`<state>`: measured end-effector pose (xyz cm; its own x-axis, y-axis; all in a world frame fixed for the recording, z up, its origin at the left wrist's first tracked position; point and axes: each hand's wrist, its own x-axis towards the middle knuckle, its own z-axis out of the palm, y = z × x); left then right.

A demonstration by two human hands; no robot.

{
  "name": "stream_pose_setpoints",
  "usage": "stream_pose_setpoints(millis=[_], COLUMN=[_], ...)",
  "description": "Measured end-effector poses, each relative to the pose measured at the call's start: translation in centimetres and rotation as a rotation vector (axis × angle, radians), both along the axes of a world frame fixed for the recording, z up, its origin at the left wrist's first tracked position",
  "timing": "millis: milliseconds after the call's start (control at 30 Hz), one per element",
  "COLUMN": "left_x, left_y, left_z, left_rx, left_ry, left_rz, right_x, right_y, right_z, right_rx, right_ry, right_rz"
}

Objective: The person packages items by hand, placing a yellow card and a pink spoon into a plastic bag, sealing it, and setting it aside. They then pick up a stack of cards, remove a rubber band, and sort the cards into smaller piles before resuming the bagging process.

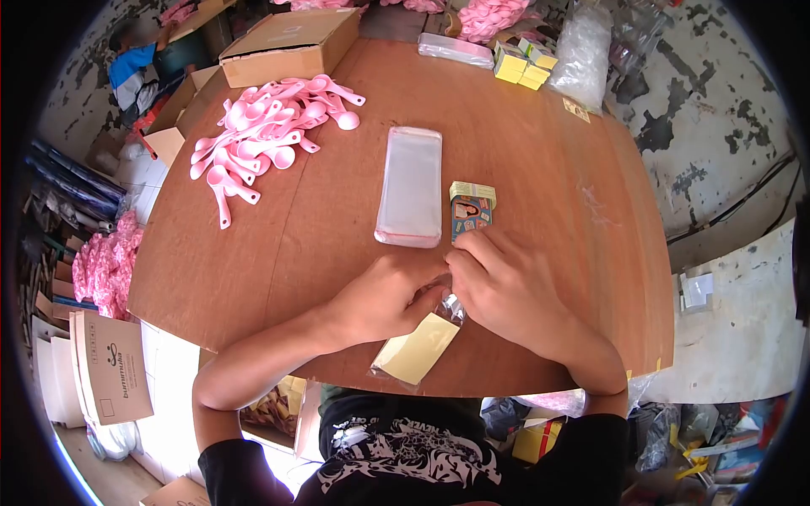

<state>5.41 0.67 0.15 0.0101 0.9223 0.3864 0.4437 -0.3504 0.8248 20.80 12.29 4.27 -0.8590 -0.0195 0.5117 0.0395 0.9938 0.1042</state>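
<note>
My left hand (390,295) and my right hand (499,274) meet near the front of the table, fingers pinched on the upper end of a clear plastic bag (456,310). Inside the bag lies a pale yellow card (418,347), its plain side up, pointing toward my body. My fingertips hide the bag's mouth. Just beyond my right hand sits a stack of printed cards (472,211) with a picture on top, partly covered by that hand. Left of it lies a flat stack of clear plastic bags (409,185).
A pile of pink measuring spoons (261,126) covers the table's far left. At the back are a cardboard box (291,46), more plastic bags (456,51), yellow card stacks (523,65) and a large clear bag (582,55). Another person (135,72) sits at far left.
</note>
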Motion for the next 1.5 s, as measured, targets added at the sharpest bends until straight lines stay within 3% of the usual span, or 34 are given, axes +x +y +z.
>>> stream_pose_setpoints(millis=[100, 167, 200, 267, 367, 433, 500, 533, 600, 633, 700, 733, 800, 867, 933, 1000, 1067, 1333, 1500], left_x=[0.1, 0.0, 0.1, 0.2, -0.4, -0.5, -0.6, -0.7, -0.7, -0.8, -1.1, -1.3, -1.3, -1.5, -1.6, -1.6, -1.7, -2.1, -2.1], left_y=[0.0, -0.1, -0.1, -0.1, -0.3, -0.2, 0.0, 0.1, 0.2, 0.4, 0.8, 0.9, 0.9, 1.3, 1.5, 1.5, 1.5, 1.5, 1.6], left_z=[0.2, -0.1, -0.3, -0.6, -0.9, -0.8, -0.8, -0.8, -1.2, -1.3, -1.3, -1.3, -1.6, -1.9, -2.3, -2.3, -2.1, -2.2, -2.5], left_rx=[0.081, 0.002, 0.003, -0.061, -0.063, -0.123, -0.112, -0.101, -0.102, -0.103, -0.100, -0.108, -0.139, -0.182, -0.180, -0.175, -0.201, -0.250, -0.252], left_ry=[0.085, 0.030, 0.030, -0.273, -0.352, -0.560, -0.560, -0.557, -0.544, -0.527, -0.515, -0.520, -0.527, -0.580, -0.591, -0.606, -0.611, -0.719, -0.699], left_rz=[-0.028, -0.039, -0.042, -0.021, 0.015, 0.060, 0.079, 0.102, 0.111, 0.121, 0.135, 0.131, 0.126, 0.125, 0.125, 0.123, 0.106, 0.093, 0.109], right_x=[-0.2, -0.3, -0.3, -0.2, 1.1, 3.1, 5.8, 7.6, 10.3, 10.5, 11.4, 10.6, 8.1, 6.2, 4.0, 2.5, 1.3, 0.7, 1.0], right_y=[0.5, 1.6, 1.9, 2.6, 5.2, 11.1, 16.0, 19.5, 25.7, 25.8, 24.8, 23.7, 18.3, 14.3, 8.6, 5.4, 3.5, 2.4, 3.3], right_z=[-0.1, -1.0, -0.8, -0.2, 2.2, 3.7, 4.0, 2.9, -1.4, -2.9, -5.1, -4.3, -2.0, -2.1, -1.1, -2.4, -3.8, -4.5, -5.3], right_rx=[-0.172, -0.598, -0.596, -0.861, -1.451, -1.487, -1.748, -1.745, -1.058, -1.055, -0.191, -0.187, -0.492, -0.810, -1.246, -1.421, -1.634, -1.673, -1.635], right_ry=[-0.009, 0.106, 0.107, 0.222, 0.391, 0.342, 0.364, 0.364, -0.114, -0.111, 0.379, 0.372, 0.485, 0.386, 0.063, -0.133, -0.090, 0.133, 0.207], right_rz=[0.022, 0.093, 0.090, 0.124, 0.090, 0.193, 0.332, 0.330, -0.771, -0.770, -0.972, -0.957, -0.852, -0.362, -0.149, -0.095, 0.012, -0.033, 0.083])
